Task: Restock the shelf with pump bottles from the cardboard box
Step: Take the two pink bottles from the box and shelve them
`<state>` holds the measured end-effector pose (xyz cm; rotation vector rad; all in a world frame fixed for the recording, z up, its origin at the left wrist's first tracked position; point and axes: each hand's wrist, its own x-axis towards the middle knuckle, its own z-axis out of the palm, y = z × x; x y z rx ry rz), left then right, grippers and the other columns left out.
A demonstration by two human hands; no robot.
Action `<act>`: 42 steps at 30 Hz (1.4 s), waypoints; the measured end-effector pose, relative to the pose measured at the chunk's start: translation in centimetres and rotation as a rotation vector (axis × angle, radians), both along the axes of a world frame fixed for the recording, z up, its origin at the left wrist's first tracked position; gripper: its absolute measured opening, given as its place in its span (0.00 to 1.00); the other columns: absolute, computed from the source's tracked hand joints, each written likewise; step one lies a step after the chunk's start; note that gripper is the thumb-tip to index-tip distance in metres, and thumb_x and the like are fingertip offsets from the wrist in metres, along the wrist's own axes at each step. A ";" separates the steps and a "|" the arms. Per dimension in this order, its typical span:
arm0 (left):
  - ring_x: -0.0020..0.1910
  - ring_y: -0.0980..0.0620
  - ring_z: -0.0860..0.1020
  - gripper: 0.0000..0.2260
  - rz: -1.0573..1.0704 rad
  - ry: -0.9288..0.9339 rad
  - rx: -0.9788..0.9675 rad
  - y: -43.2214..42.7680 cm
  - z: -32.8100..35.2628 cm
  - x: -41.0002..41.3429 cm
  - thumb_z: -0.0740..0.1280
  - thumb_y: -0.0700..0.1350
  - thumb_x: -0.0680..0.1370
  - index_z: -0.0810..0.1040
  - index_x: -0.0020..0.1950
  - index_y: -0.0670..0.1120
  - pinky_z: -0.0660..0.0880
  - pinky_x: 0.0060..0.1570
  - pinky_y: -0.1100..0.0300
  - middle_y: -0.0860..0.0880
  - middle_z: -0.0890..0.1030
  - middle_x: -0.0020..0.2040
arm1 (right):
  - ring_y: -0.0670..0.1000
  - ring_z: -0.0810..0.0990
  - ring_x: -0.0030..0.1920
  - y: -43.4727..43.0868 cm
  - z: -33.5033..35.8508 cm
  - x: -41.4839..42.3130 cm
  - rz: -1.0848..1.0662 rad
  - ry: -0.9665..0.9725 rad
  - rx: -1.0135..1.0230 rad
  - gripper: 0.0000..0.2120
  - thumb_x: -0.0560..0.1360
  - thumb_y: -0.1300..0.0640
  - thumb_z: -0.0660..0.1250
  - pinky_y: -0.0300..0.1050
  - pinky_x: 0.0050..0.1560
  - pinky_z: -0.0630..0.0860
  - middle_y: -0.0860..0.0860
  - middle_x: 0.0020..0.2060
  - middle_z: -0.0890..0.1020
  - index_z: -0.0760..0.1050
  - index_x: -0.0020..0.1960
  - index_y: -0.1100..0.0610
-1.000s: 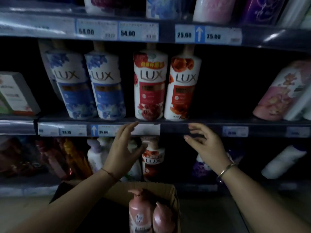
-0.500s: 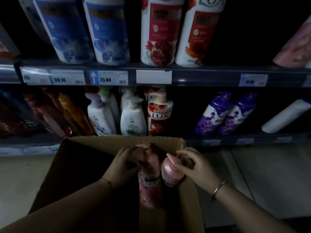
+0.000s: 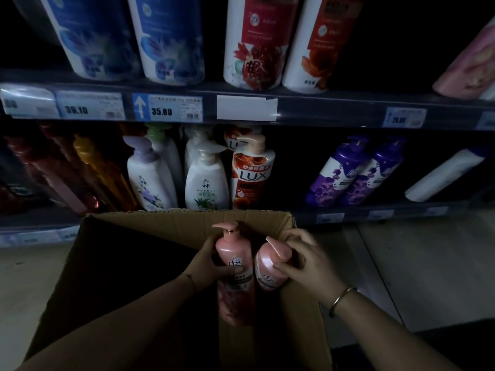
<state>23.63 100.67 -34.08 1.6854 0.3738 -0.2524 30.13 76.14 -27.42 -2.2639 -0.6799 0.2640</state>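
An open cardboard box (image 3: 166, 223) sits on the floor in front of the shelf (image 3: 308, 108). Two pink pump bottles stand inside it. My left hand (image 3: 211, 261) is wrapped around the taller pink bottle (image 3: 235, 253), which rises above the box rim. My right hand (image 3: 305, 261) is closed on the pump head and shoulder of the second pink bottle (image 3: 267, 266), which sits lower in the box. The left part of the box interior is dark.
The lower shelf holds white pump bottles (image 3: 206, 180), a red LUX bottle (image 3: 251, 175), purple bottles (image 3: 353, 172) and dark red and amber bottles (image 3: 80, 170). Blue and red LUX bottles (image 3: 171, 41) fill the shelf above. A dark gap (image 3: 292, 167) lies right of the red LUX bottle.
Both hands came down from the shelf edge into the box. They closed on the two pink bottles, and the left bottle has risen higher than half a second ago.
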 end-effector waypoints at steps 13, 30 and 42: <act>0.49 0.61 0.82 0.36 0.047 -0.058 -0.081 -0.4 0.0 -1.7 0.82 0.42 0.58 0.69 0.60 0.56 0.78 0.46 0.66 0.52 0.83 0.51 | 0.43 0.72 0.61 0.6 0.6 -1.1 0.008 -0.014 -0.009 0.24 0.67 0.40 0.67 0.29 0.60 0.64 0.46 0.58 0.73 0.76 0.60 0.49; 0.46 0.66 0.78 0.35 0.180 -0.203 0.167 4.6 1.6 -5.7 0.81 0.53 0.51 0.72 0.53 0.47 0.75 0.44 0.72 0.60 0.81 0.47 | 0.33 0.76 0.55 5.8 0.6 -2.3 0.049 0.197 0.127 0.16 0.72 0.53 0.71 0.31 0.55 0.73 0.35 0.51 0.81 0.73 0.54 0.37; 0.45 0.67 0.78 0.36 0.177 -0.163 0.187 4.8 0.4 -5.8 0.80 0.56 0.50 0.71 0.53 0.47 0.74 0.44 0.72 0.51 0.82 0.45 | 0.33 0.73 0.57 6.5 -0.9 -3.0 0.069 0.281 -0.019 0.35 0.65 0.53 0.77 0.24 0.55 0.67 0.34 0.57 0.72 0.60 0.60 0.34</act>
